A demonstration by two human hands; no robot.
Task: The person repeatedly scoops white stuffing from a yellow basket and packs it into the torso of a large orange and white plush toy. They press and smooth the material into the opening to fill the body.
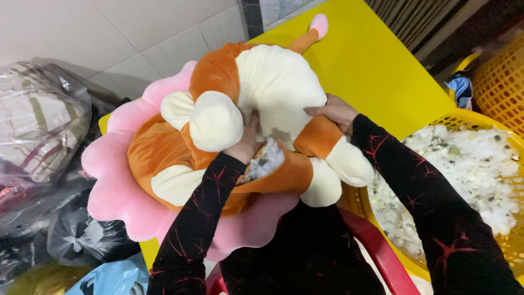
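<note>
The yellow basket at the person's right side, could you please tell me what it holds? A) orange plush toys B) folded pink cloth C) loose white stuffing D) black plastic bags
C: the yellow basket is heaped with loose white stuffing, beside the orange plush toy.

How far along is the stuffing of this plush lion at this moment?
Looks done: the plush lion on the yellow table is plump through belly and legs. In hand: the left hand is pushed into the open seam, where grey-white filling shows; the right hand steadies the body. Left: the seam gapes unclosed, and the yellow basket of loose filling stands beside it.
</note>
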